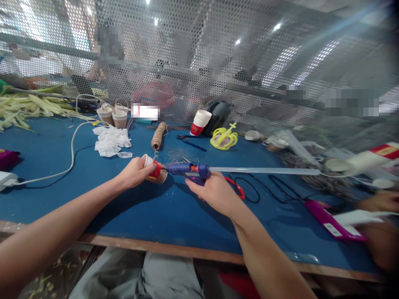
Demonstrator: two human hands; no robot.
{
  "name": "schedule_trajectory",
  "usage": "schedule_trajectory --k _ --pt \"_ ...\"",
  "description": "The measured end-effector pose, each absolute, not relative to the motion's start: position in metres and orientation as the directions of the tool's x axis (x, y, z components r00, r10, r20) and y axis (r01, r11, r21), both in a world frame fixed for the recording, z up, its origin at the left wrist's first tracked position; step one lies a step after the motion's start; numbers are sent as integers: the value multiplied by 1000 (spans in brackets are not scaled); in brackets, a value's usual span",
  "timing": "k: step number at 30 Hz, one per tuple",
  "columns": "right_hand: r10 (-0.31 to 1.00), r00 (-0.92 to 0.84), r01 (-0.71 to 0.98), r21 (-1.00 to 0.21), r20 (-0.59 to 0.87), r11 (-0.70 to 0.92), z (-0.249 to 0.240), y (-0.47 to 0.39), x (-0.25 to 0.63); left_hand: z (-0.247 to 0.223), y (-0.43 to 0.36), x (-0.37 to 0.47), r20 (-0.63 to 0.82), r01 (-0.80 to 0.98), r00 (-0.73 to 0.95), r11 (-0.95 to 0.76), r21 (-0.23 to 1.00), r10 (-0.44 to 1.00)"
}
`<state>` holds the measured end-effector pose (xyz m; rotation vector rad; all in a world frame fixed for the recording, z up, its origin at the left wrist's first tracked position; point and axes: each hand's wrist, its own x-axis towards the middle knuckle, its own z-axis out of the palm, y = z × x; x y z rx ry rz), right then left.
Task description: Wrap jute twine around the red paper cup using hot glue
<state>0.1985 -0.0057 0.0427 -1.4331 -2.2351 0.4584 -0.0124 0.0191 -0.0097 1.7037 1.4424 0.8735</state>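
Note:
A paper cup, red and white with twine wound round its lower end, lies sideways in the fingers of my left hand. My right hand grips a blue hot glue gun. Its nozzle points left and meets the cup's side; whether it touches I cannot tell. A long translucent glue stick sticks out of the gun's back. From the cup a strand of twine runs up towards a roll of twine lying just behind it.
Behind my hands are pliers, stacked paper cups, a yellow crown-shaped piece and white gloves. Two twine-wrapped cups stand at back left. Black cables and a purple power strip lie right, near another person's hand.

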Motion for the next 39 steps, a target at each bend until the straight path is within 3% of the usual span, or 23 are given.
schedule_trajectory --k 14,22,39 --pt "908 -370 768 -484 198 419 42 -7 198 -9 19 -12 43 501 135 -106 859 990" --pt "877 -438 719 -508 199 474 40 -8 198 -7 20 -13 11 412 122 -61 909 992" --pt "894 -387 737 -505 228 448 39 -8 197 -13 23 -14 21 397 109 -63 915 994"
